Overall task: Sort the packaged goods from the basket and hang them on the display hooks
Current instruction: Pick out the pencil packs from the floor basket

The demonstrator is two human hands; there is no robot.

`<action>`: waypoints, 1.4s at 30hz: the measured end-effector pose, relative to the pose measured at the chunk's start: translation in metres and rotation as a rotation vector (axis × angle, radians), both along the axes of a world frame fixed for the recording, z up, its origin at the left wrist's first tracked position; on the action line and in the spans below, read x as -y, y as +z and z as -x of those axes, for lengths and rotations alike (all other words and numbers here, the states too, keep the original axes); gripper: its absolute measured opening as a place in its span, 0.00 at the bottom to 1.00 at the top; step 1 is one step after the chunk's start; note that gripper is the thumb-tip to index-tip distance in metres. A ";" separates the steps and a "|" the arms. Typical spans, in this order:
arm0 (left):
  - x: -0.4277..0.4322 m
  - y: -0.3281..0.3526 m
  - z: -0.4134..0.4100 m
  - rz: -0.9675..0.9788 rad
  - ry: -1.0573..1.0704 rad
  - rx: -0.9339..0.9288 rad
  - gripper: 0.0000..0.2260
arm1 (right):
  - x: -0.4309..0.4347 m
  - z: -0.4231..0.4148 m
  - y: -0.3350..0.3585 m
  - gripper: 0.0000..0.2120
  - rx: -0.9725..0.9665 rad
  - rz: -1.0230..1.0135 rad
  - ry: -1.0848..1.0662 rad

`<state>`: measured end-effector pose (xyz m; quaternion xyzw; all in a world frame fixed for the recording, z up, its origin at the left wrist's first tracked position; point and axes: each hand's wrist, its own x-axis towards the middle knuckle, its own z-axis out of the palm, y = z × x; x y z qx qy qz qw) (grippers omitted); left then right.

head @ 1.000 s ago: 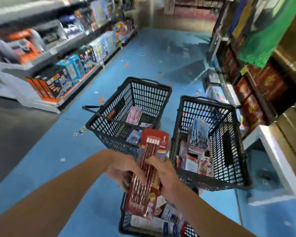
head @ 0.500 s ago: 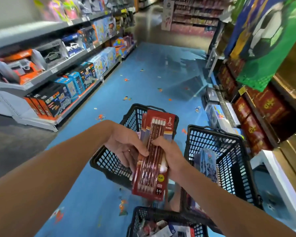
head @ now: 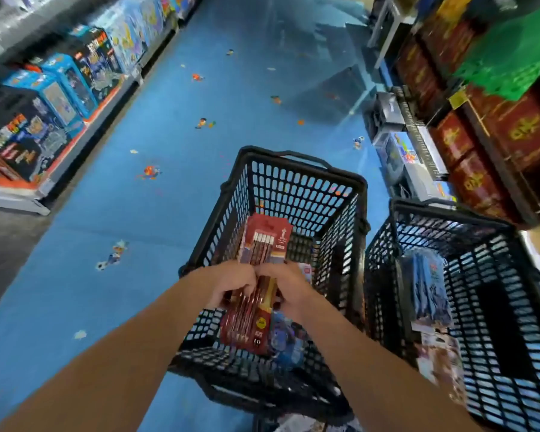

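Both hands are closed round the middle of the pencil packs [head: 264, 244], the left hand [head: 234, 285] on the left edge and the right hand [head: 289, 285] on the right. The red cards stand upright between them, over the open basket [head: 293, 163].

The bundle looks like more than one pack held together, though blur hides how many. If so, the main risk is a pack sliding out of the pinch, since the grip sits at the waist and both ends are free. A dropped pack would fall among the loose packets at the bottom of the basket and undo the sorting.

Just to the right is a second basket [head: 449, 210], its wall close beside the first, with blue packets [head: 424, 285] leaning inside. The two stand tight together on the blue floor [head: 169, 182], so a step toward the display could catch a foot on a rim or handle.

Further off, toy boxes [head: 60, 98] line the left shelves and red boxes [head: 512, 135] fill the right ones. No hooks are in view, so the person would have to turn while carrying the bundle, which is when a loose hold would most likely fail.
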<state>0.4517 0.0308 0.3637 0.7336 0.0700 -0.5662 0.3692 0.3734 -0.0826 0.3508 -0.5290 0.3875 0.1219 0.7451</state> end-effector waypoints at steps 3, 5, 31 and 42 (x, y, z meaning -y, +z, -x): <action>-0.007 -0.046 -0.005 -0.028 0.072 -0.152 0.13 | -0.011 -0.012 -0.037 0.04 -0.133 -0.070 0.020; -0.012 -0.068 -0.007 -0.071 0.096 -0.192 0.16 | -0.020 -0.019 -0.054 0.09 -0.200 -0.101 0.017; -0.009 -0.166 -0.014 -0.207 -0.018 -0.114 0.14 | -0.034 -0.049 -0.139 0.10 -0.415 -0.080 -0.112; -0.013 -0.127 -0.007 -0.259 -0.157 0.065 0.19 | -0.028 -0.034 -0.112 0.09 -0.370 -0.053 -0.030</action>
